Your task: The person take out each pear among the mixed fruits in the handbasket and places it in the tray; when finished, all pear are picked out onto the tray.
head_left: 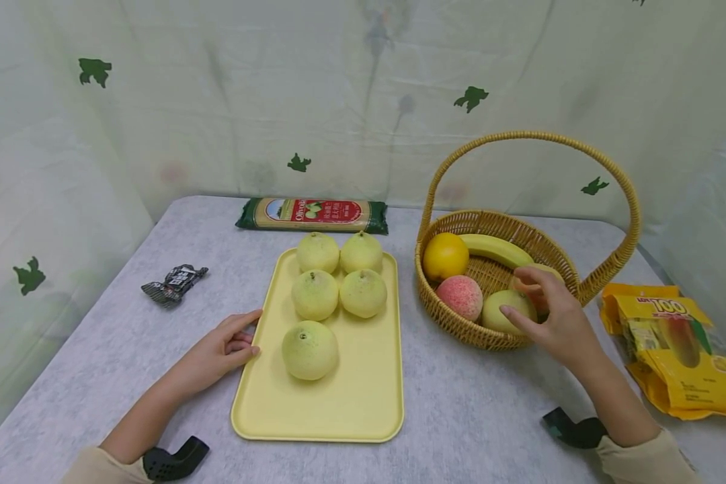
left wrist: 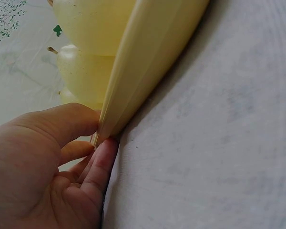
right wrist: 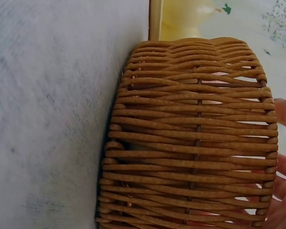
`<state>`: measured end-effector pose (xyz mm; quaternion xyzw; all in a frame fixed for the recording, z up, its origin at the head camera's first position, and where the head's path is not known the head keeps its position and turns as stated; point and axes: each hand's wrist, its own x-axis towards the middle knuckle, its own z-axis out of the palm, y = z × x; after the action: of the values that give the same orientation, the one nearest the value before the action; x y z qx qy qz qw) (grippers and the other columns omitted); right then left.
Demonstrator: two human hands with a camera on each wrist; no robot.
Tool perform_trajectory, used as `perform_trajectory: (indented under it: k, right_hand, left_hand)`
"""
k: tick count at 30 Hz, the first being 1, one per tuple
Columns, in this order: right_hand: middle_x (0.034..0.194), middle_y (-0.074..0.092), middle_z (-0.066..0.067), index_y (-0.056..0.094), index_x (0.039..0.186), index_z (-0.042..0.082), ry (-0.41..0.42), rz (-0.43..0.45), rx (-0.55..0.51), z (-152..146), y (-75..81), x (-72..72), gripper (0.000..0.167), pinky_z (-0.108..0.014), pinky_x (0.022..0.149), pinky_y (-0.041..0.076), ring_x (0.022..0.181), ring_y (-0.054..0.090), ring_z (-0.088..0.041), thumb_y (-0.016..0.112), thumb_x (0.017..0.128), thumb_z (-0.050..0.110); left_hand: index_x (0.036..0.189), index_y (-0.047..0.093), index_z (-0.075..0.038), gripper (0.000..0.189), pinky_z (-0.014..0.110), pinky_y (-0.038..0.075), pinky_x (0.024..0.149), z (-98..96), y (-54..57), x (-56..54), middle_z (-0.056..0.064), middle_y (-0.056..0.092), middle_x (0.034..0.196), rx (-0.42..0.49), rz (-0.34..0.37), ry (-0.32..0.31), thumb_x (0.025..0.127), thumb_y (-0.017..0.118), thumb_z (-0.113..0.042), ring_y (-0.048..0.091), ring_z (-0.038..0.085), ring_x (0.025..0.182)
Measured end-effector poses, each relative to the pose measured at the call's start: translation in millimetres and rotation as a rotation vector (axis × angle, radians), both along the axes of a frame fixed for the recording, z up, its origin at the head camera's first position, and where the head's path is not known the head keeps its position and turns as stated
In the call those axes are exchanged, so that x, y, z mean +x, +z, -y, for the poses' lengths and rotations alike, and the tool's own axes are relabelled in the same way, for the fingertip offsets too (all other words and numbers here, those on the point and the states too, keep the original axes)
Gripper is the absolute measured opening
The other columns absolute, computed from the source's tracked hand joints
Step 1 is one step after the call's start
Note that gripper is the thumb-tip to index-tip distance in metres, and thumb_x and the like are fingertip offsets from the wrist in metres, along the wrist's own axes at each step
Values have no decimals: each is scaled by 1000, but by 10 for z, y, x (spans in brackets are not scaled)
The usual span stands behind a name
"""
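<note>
A yellow tray (head_left: 363, 396) bears several pale green pears (head_left: 310, 350). My left hand (head_left: 226, 349) pinches the tray's left rim, thumb above and fingers below in the left wrist view. Inside a wicker basket (head_left: 460, 327) to the right lie another pear (head_left: 501, 312), a peach (head_left: 460, 297), an orange (head_left: 446, 257) and a banana (head_left: 497, 249). Over that pear reaches my right hand (head_left: 556, 316), thumb and fingers spread apart; contact with the pear is unclear. Another rounded fruit is partly hidden behind the hand. Woven basket wall (right wrist: 195, 133) fills much of the right wrist view.
A pasta packet (head_left: 314, 212) lies behind the tray. On the left is a small black wrapped packet (head_left: 175, 285). A yellow bag with a mango picture (head_left: 677, 349) lies at the right. The basket's tall handle (head_left: 523, 136) arches above it.
</note>
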<state>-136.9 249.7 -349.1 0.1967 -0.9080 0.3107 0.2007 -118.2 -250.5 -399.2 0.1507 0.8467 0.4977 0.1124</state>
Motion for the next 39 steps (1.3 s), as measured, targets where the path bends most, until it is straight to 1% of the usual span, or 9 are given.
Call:
perform_trajectory:
  k: [2, 4, 6, 11, 15, 18, 24, 30, 39]
  right_hand:
    - [116, 49, -10, 45, 124, 3, -10, 36, 16, -8, 11, 4, 59, -30, 75, 49, 94, 55, -31, 75, 74, 16]
    - [116, 49, -11, 45, 124, 3, -20, 66, 30, -13, 19, 4, 59, -43, 75, 48, 96, 54, -32, 74, 76, 20]
    - [113, 50, -13, 44, 125, 4, -22, 92, 42, -15, 32, 5, 59, -49, 75, 45, 96, 52, -32, 73, 77, 22]
    - [110, 51, -14, 42, 125, 4, -25, 158, 98, -18, 47, -1, 61, -49, 78, 42, 96, 48, -30, 70, 79, 30]
    - [115, 50, -14, 40, 127, 5, -29, 216, 166, -36, 44, -12, 65, -51, 81, 39, 102, 46, -31, 67, 79, 39]
    - [117, 49, -15, 38, 128, 5, -17, 241, 199, -53, 43, -20, 67, -53, 83, 37, 106, 44, -32, 66, 79, 42]
    - [119, 48, -16, 39, 128, 3, 1, 267, 222, -61, 72, -30, 68, -53, 85, 36, 107, 43, -32, 65, 80, 43]
    - [123, 47, -16, 41, 128, 2, 5, 317, 257, -56, 113, -44, 68, -53, 87, 35, 109, 43, -33, 63, 80, 46]
    - [122, 46, -16, 41, 127, 0, 55, 398, 267, -53, 162, -92, 70, -51, 83, 39, 104, 45, -30, 62, 80, 47]
  left_hand:
    - [140, 28, -1, 64, 20, 45, 76, 1, -2, 0, 17, 38, 125, -1, -3, 0, 87, 61, -14, 47, 19, 95]
    - [140, 28, -1, 64, 20, 45, 76, 2, -4, -1, 17, 38, 124, -2, -2, 2, 87, 61, -14, 47, 18, 94]
    - [140, 28, -1, 64, 20, 45, 76, 5, -8, -1, 16, 38, 125, -4, -3, 2, 87, 61, -14, 47, 19, 95]
    - [140, 28, -2, 64, 20, 45, 76, 13, -16, 0, 16, 37, 126, -9, -4, 2, 87, 61, -15, 47, 19, 95]
    - [140, 28, -2, 64, 20, 45, 77, 14, -21, -1, 16, 38, 124, -10, -9, 2, 87, 61, -15, 47, 19, 95]
    - [140, 28, -1, 64, 20, 45, 77, 13, -20, -1, 16, 38, 124, -9, -10, 2, 87, 61, -15, 47, 19, 95]
    - [140, 28, -1, 63, 20, 45, 77, 11, -19, 1, 17, 38, 124, -2, -8, 1, 87, 61, -15, 47, 19, 95]
    - [140, 28, -1, 63, 20, 44, 77, 10, -18, 2, 17, 37, 126, -1, -7, 1, 87, 61, -15, 47, 19, 95]
    - [140, 28, -1, 64, 20, 45, 77, 8, -12, 1, 17, 36, 127, -9, -5, 3, 87, 61, -15, 47, 21, 96]
